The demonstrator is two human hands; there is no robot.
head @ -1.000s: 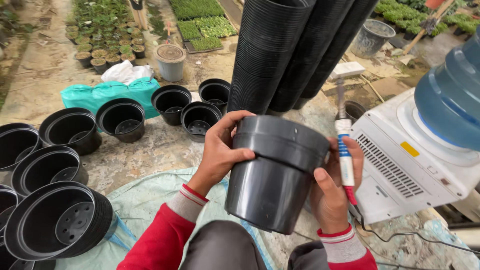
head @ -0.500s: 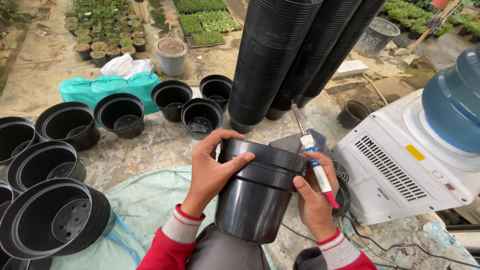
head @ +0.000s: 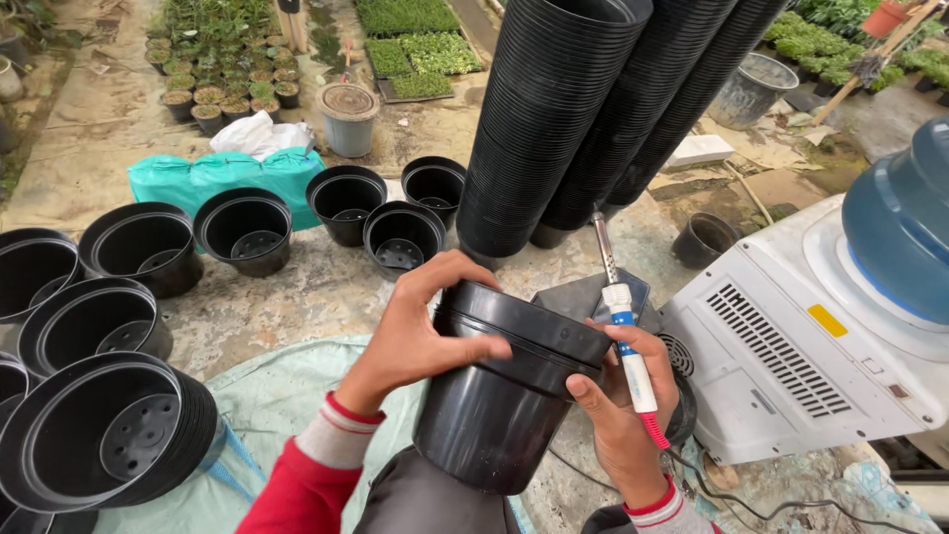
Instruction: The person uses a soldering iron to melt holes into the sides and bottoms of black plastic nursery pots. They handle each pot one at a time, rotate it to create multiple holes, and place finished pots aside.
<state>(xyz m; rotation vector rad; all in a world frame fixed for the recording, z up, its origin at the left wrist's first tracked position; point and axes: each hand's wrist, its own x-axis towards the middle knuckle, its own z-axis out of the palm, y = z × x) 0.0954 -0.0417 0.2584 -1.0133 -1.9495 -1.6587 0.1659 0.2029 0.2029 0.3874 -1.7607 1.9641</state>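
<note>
Pot lowered and tilted between the hands.
The black pot [head: 509, 391] now leans away; the left hand [head: 420, 331] has shifted onto its rim, fingers spread.

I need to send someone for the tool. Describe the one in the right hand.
Start at the white machine on the right. Beside it the right hand grips a soldering iron against a black pot. Unlike the pots around, it is slim, with a metal tip, white-and-blue handle and red end.

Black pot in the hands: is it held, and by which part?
Yes. The left hand grips the black pot at its rim; the right hand supports its side while holding a soldering iron.
</note>
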